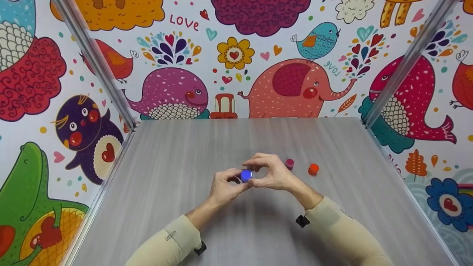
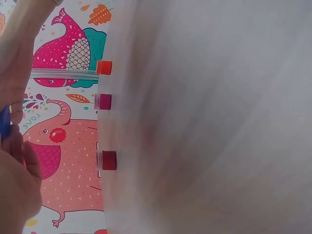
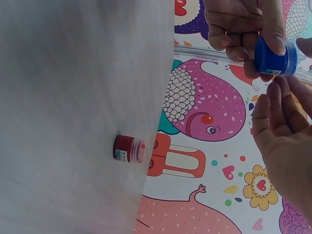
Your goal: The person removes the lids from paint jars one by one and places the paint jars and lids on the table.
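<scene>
A small blue paint jar [image 3: 270,57] with a ribbed, see-through lid [image 3: 291,57] is held above the table by both hands. My left hand [image 1: 226,187] pinches its blue body, the thumb lying along the side in the right wrist view. Around the lid end curls my right hand [image 1: 272,173], with thumb and fingertips on different sides of it; their exact contact is partly hidden. Behind the hands stand a magenta jar [image 1: 289,163] and an orange jar [image 1: 313,169]. A dark red jar [image 3: 127,149] shows in both wrist views, mostly covered by my right hand in the head view.
The grey wood-look table [image 1: 177,147] is bounded by walls with printed cartoon animals. Metal posts [image 1: 391,88] rise at its back corners. A dark strap piece [image 1: 302,221] hangs under the right sleeve, another [image 1: 200,248] under the left.
</scene>
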The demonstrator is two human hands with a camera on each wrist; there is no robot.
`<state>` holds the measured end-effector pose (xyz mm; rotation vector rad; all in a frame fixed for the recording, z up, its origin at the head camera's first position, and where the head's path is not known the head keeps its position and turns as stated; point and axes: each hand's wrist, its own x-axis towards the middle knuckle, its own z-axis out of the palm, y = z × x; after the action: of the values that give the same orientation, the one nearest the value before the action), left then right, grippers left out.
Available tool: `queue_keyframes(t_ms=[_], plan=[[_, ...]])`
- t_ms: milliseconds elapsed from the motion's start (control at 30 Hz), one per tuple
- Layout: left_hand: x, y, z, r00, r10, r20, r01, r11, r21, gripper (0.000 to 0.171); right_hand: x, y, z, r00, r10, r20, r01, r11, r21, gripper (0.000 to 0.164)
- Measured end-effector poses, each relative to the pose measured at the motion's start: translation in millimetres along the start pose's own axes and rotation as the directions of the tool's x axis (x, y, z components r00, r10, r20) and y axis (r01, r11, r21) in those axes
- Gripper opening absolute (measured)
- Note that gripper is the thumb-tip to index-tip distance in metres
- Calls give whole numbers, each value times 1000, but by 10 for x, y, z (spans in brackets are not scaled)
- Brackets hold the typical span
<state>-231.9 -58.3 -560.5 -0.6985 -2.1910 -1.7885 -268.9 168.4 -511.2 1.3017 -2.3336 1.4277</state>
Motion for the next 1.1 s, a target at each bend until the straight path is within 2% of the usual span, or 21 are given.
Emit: queue_keyframes(t_ms=[133,333,567,900,1100], plan=[[2,8,-9,1000,-3,-3,3,1000,8,26,-16,-13,12,999,33,-34,-33,999,-9,42],[8,-12,-13,1000,-10,-8,10,1000,-26,28,-21,-25,43,995,66,-79,-68,998,-11,39],[10,-30,-9,1000,-3,-20,2,1000,-31,27,-20,-19,89,983,89,-163,-85,996,33,35],[14,-51,-11,1000,-16,-25,15,999,-47,28,-33,-65,171,977,140,-160,-140,990,10,31],[-5,-52,-15,1000,-3,-15,3,999,-39,26,-22,-51,170,984,94,-150,-99,995,-24,26]])
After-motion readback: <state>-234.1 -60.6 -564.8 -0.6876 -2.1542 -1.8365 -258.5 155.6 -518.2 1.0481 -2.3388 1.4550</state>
